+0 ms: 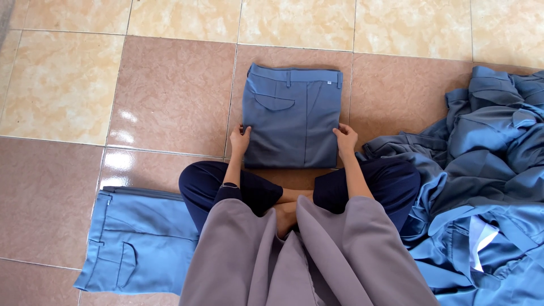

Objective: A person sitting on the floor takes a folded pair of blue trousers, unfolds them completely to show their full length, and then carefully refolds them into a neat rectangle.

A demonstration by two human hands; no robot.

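flat trousers: at far left we see a light-blue pair of trousers (133, 241) laid flat on the floor, waistband to the left, back pocket up. Its right end runs under our left knee.
left hand: our left hand (239, 140) rests on the lower-left edge of the folded trousers, fingers loosely open, thumb against the cloth. Touching it, not gripping.
folded trousers: the grey-blue folded trousers (292, 116) form a neat rectangle on the floor straight ahead of us, waistband on the far side, slanted pocket at upper left. They sit between both hands, just past our crossed legs.
right hand: our right hand (345, 139) is on the lower-right edge of the fold, fingers curled lightly over the corner. We can't tell whether it pinches the cloth or only presses on it.
in the way: our dark navy legs (226, 190) and the grey robe (317, 260) cover the near floor and hide part of both side garments.
heap: at right there's a loose pile of blue garments (487, 170), crumpled and overlapping, with a white lining showing low in it. It touches our right knee.
surface: a glossy tile floor (170, 90), reddish-brown squares near us, cream marbled ones further out, with glare patches at left.
containers: no bins or boxes in view, all the clothing lies straight on the tiles.
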